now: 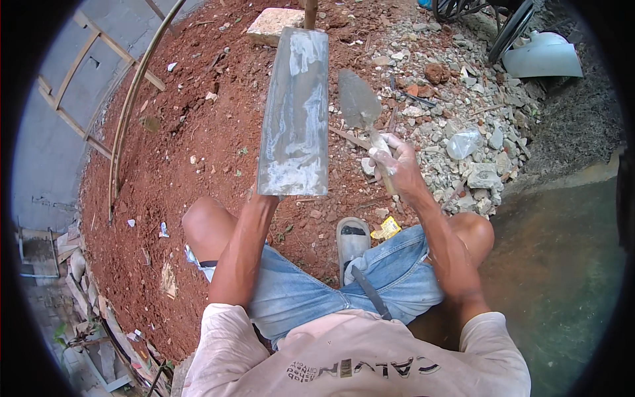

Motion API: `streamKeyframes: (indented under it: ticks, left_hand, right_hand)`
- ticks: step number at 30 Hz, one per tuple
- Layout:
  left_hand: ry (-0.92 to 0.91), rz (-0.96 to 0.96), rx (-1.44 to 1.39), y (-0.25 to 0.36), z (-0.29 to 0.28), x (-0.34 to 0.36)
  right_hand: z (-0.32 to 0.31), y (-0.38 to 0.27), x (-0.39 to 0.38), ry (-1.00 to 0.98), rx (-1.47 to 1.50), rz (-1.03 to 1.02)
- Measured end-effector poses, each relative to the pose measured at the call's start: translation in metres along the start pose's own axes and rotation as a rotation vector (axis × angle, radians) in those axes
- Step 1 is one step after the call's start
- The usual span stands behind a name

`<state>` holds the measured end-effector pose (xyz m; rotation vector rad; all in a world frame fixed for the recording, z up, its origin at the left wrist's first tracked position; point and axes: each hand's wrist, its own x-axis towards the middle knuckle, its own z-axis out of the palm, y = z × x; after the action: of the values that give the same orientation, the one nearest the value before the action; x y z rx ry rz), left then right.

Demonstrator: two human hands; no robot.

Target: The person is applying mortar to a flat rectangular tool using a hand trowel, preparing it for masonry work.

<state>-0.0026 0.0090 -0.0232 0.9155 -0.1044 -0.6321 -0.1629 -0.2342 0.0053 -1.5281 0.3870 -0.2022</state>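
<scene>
A long grey rectangular plastering trowel (296,112) is held up in front of me, its flat face toward me and streaked with whitish residue. My left hand (270,200) grips it from behind; the blade hides the fingers and the handle. To the right, my right hand (395,160) is closed round the pale, worn handle of a pointed brick trowel (359,100). That blade points away from me, its surface dull grey and dusty. The two tools are close together but apart, above the ground.
Red soil (178,132) spreads ahead and left, with broken rubble (479,175) to the right. A pale block (274,25) lies beyond the tools. Murky water (549,264) borders my right side. Bent poles (126,112) lean at left. A yellow wrapper (385,228) lies near my sandal (352,241).
</scene>
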Motion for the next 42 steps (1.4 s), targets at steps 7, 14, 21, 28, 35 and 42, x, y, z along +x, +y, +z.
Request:
streamKeyframes:
  ticks: [7,14,21,28,35,42]
  left_hand:
    - [0.012,-0.074,-0.071,-0.001,-0.017,0.01]
    - [0.153,-0.185,-0.192,-0.004,0.011,-0.007]
    - [-0.088,-0.274,-0.27,-0.024,-0.015,0.001]
    - [-0.128,-0.213,-0.034,-0.034,-0.006,-0.003]
    - [-0.159,-0.198,-0.167,-0.034,-0.005,0.002]
    - [-0.241,-0.208,-0.322,-0.034,-0.012,0.004]
  right_hand:
    - [-0.006,-0.012,-0.001,0.006,0.053,-0.138]
    - [-0.001,-0.006,-0.009,-0.021,0.051,-0.154]
    - [0.0,-0.013,-0.012,-0.191,0.422,-0.137]
    - [-0.001,-0.008,-0.012,-0.378,0.855,0.033]
    - [-0.006,0.004,0.002,-0.311,0.76,0.082]
    - [-0.008,0.002,0.001,-0.019,0.315,-0.159]
